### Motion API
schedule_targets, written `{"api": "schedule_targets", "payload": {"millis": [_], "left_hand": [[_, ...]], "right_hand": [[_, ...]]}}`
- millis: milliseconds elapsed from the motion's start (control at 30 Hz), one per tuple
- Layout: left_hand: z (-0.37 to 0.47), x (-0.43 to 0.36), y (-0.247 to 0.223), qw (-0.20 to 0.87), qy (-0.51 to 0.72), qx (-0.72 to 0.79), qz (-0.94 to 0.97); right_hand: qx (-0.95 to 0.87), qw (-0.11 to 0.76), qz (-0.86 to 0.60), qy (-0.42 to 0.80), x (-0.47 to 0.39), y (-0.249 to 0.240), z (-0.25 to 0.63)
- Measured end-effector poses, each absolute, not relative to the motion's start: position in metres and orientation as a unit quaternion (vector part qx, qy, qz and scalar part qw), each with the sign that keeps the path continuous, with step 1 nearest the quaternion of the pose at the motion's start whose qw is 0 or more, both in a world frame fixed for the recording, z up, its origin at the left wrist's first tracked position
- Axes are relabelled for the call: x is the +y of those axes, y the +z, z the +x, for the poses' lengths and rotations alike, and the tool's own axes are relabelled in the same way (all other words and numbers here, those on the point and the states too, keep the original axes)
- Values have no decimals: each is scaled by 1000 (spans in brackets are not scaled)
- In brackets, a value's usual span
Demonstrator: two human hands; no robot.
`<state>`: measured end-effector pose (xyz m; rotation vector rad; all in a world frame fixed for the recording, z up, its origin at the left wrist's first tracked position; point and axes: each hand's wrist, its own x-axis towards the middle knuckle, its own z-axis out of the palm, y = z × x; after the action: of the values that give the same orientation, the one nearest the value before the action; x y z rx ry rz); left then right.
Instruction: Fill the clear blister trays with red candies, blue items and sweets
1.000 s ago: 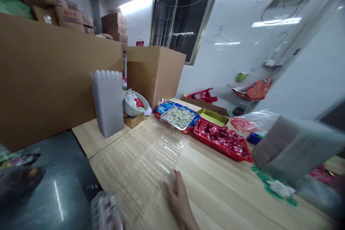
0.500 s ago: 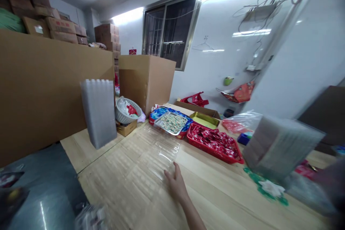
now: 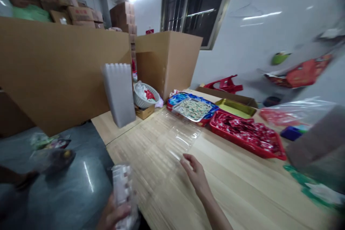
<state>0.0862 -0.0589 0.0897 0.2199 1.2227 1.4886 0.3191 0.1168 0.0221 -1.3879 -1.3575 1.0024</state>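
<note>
My left hand [image 3: 115, 214] is closed around a clear plastic pack [image 3: 124, 187] with rows of small pale and brownish pieces, held beyond the table's left edge. Its contents are blurred. On the wooden table, my right hand [image 3: 196, 174] has its thumb and forefinger pinched at the near edge of a clear plastic tray [image 3: 183, 136] that lies flat. Just past that tray are a metal tray [image 3: 192, 109] of small pale-green packets, set on blue packets, and a red basket [image 3: 248, 140] full of red-and-white packets.
A tall stack of clear plastic trays [image 3: 120, 97] stands at the table's left, beside a white basket [image 3: 145, 95]. Behind are large cardboard boxes [image 3: 167, 64] and a gold tray [image 3: 235, 108]. Another clear stack [image 3: 320, 143] is at the right. A person's foot [image 3: 25, 179] shows on the floor.
The view has turned left and down. My left hand has come into sight with the clear plastic pack. My right hand's spread fingers have closed at the tray's edge.
</note>
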Motion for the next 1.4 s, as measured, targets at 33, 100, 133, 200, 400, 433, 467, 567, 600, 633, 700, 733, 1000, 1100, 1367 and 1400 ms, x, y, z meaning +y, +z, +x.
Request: {"api": "schedule_targets", "payload": {"millis": [33, 100, 133, 200, 400, 433, 467, 567, 600, 633, 700, 733, 1000, 1100, 1367, 1400], "left_hand": [[90, -53, 92, 573, 629, 509, 130], [103, -38, 97, 585, 613, 489, 207], [111, -29, 98, 584, 608, 481, 239], [131, -12, 98, 588, 599, 467, 280], [181, 10, 82, 650, 555, 403, 326], [187, 11, 79, 661, 549, 392, 328], [192, 12, 77, 669, 546, 381, 330], [209, 16, 73, 678, 549, 360, 331], [216, 17, 72, 678, 552, 357, 328], [222, 19, 71, 683, 552, 353, 322], [236, 22, 68, 697, 547, 348, 305], [242, 24, 67, 704, 544, 350, 293], [272, 33, 44, 701, 489, 482, 191], [280, 34, 37, 693, 494, 494, 178], [297, 20, 31, 681, 535, 424, 264], [297, 17, 31, 684, 535, 411, 276]], "right_hand": [[-565, 447, -516, 463, 100, 34, 314], [-599, 403, -413, 555, 64, 59, 307], [-620, 392, -362, 575, 47, 70, 304], [-653, 387, -304, 576, 21, 88, 302], [-630, 435, -353, 538, -3, 95, 326], [-619, 442, -366, 536, -4, 92, 332], [-606, 448, -380, 535, -6, 89, 339], [-550, 493, -423, 525, -9, 77, 357], [-530, 510, -439, 515, -9, 73, 363], [-511, 526, -456, 504, -7, 69, 370], [-472, 550, -491, 484, 1, 62, 385], [-452, 558, -502, 482, 7, 59, 394], [-321, 555, -529, 556, 79, 34, 485], [-365, 566, -640, 370, 90, 28, 503], [-548, 459, -396, 576, 15, 46, 431], [-529, 459, -384, 602, 6, 47, 423]]}}
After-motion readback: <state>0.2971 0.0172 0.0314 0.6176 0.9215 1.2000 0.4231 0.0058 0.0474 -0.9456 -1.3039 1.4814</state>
